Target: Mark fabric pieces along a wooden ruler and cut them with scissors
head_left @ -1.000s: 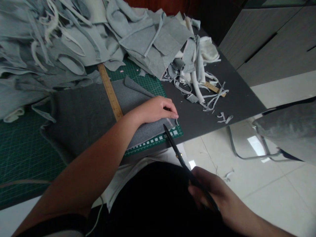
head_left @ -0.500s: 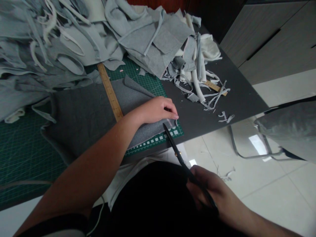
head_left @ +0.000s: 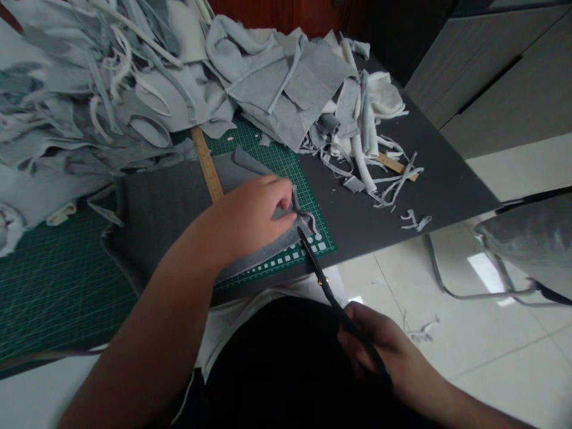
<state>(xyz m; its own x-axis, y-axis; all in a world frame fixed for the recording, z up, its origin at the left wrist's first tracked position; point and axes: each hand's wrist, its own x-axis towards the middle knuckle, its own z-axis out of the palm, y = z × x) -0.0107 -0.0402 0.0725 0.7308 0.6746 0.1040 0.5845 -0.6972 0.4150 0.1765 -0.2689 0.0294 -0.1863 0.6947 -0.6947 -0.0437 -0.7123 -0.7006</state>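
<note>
My right hand grips the handles of black scissors. Their blades point away from me, look nearly closed, and their tips are at the right end of a dark grey fabric piece. My left hand lies over this fabric, thumb and forefinger curled together at its right edge, seemingly pinching it. Just right of those fingertips, a narrow strip of the edge curls away. Across the fabric lies a wooden ruler, partly hidden behind my left hand. Beneath is a green cutting mat.
Grey and off-white fabric scraps are heaped along the back. Thin offcuts and a second wooden ruler lie on the dark tabletop at the right. Beyond its edge are a metal-framed chair and floor scraps.
My left hand has moved left from the fabric's right corner, and the narrow edge strip now shows curled. The scissors stay at nearly the same spot. The view has shifted slightly.
</note>
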